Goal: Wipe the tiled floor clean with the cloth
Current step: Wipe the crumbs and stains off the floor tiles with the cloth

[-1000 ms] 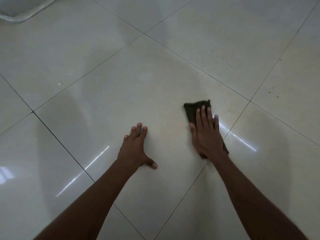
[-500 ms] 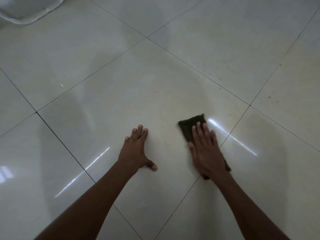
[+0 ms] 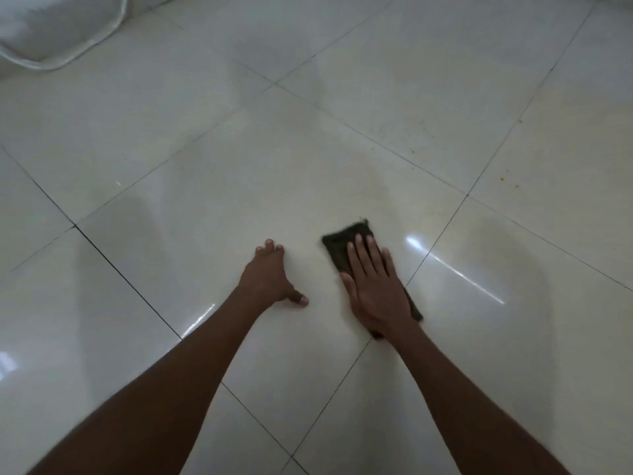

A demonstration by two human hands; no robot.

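Head view | right hand point(image 3: 376, 289) flat, pressing dark cloth point(image 3: 342, 245) onto tiled floor point(image 3: 205, 200) | left hand point(image 3: 270, 279) released, fingers straight on the floor

Glossy pale tiles point(image 3: 171, 207) with dark grout; bright streaks of glare; white rimmed object point(image 3: 61, 32) top left.

Dark green cloth point(image 3: 342, 246) on glossy off-white tiled floor point(image 3: 239, 186).
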